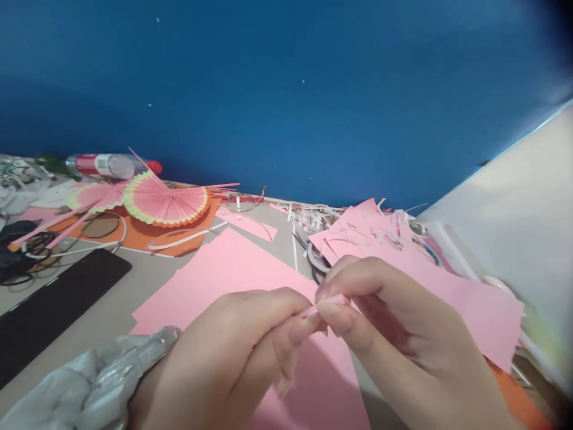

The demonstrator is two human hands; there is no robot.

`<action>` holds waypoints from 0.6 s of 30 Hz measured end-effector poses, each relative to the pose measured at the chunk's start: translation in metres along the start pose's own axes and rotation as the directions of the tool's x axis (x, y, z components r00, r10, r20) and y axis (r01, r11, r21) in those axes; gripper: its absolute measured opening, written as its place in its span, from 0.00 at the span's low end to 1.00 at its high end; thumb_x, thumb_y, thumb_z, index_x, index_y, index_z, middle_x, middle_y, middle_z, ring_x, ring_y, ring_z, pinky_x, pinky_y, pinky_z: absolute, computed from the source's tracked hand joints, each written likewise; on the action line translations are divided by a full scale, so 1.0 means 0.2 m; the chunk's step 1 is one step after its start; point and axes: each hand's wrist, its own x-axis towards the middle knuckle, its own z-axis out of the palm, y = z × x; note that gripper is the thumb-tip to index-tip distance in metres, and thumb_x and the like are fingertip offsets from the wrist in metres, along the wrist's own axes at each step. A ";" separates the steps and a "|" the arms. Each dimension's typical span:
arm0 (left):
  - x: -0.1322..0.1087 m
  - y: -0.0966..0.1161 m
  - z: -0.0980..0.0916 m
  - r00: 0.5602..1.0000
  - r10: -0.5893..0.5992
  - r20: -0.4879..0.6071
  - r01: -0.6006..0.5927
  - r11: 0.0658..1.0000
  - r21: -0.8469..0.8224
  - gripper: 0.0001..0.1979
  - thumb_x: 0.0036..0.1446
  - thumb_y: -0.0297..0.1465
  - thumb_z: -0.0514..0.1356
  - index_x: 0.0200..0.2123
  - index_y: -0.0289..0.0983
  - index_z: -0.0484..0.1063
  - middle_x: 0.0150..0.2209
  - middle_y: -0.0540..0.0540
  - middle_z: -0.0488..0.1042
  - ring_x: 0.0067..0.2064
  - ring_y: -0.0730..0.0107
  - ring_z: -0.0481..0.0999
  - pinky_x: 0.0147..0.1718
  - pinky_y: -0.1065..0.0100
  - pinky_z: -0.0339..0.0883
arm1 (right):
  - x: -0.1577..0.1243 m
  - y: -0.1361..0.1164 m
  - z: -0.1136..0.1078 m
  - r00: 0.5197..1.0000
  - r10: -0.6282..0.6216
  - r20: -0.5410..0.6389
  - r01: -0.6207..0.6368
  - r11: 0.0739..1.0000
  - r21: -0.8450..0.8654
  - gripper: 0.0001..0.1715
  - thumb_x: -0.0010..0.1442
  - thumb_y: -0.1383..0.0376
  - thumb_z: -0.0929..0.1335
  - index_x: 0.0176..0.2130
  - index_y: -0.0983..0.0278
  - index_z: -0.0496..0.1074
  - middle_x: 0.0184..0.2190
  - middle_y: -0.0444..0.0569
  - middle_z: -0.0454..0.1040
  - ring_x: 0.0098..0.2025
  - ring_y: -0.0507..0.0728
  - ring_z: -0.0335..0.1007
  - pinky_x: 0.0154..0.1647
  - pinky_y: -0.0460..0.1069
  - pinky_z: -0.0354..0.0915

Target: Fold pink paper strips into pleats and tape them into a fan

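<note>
Between my two hands is a small, narrow piece of folded pink paper [339, 298]. My left hand [233, 346] is closed, pinching the paper's left end between thumb and fingers. The right end is gripped by my right hand [394, 334], thumb below and index finger above. Most of the paper is hidden by my fingers. Beneath the hands lie pink paper sheets [233, 269] on the table. A clear plastic band and pale sleeve [98, 382] are at my left wrist.
Pleated pink fans with yellow-green edges [165, 200] rest on orange paper [179, 242] at the left. Behind them lies a plastic bottle [111, 165]. A black phone [67, 304] is at the left; more pink sheets [430, 275] and paper scraps [313, 218] lie right, below a blue wall [286, 89].
</note>
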 end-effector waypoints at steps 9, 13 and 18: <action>-0.01 -0.07 -0.01 0.991 -0.115 0.062 0.122 0.983 -0.135 0.15 0.63 0.36 0.49 0.24 0.39 0.62 0.21 0.57 0.66 0.23 0.78 0.66 0.23 0.78 0.58 | 0.01 0.02 -0.08 0.990 0.066 -0.127 -0.069 0.997 -0.019 0.06 0.61 0.63 0.65 0.31 0.56 0.66 0.28 0.41 0.67 0.31 0.50 0.64 0.26 0.42 0.62; -0.01 -0.06 -0.01 0.997 -0.071 -0.027 0.069 0.996 -0.064 0.15 0.62 0.37 0.50 0.23 0.39 0.60 0.20 0.56 0.60 0.21 0.78 0.61 0.19 0.77 0.54 | 0.03 0.03 -0.10 0.988 0.073 -0.135 -0.069 0.997 0.033 0.07 0.62 0.62 0.64 0.31 0.57 0.65 0.26 0.42 0.65 0.28 0.50 0.62 0.23 0.43 0.61; 0.01 0.00 -0.02 0.999 -0.003 -0.046 -0.001 0.996 -0.092 0.19 0.63 0.39 0.44 0.23 0.40 0.63 0.20 0.54 0.66 0.22 0.74 0.66 0.20 0.75 0.59 | 0.02 0.02 -0.09 0.994 0.013 -0.104 -0.021 0.997 -0.073 0.06 0.61 0.65 0.64 0.31 0.56 0.66 0.27 0.42 0.68 0.30 0.51 0.65 0.25 0.42 0.64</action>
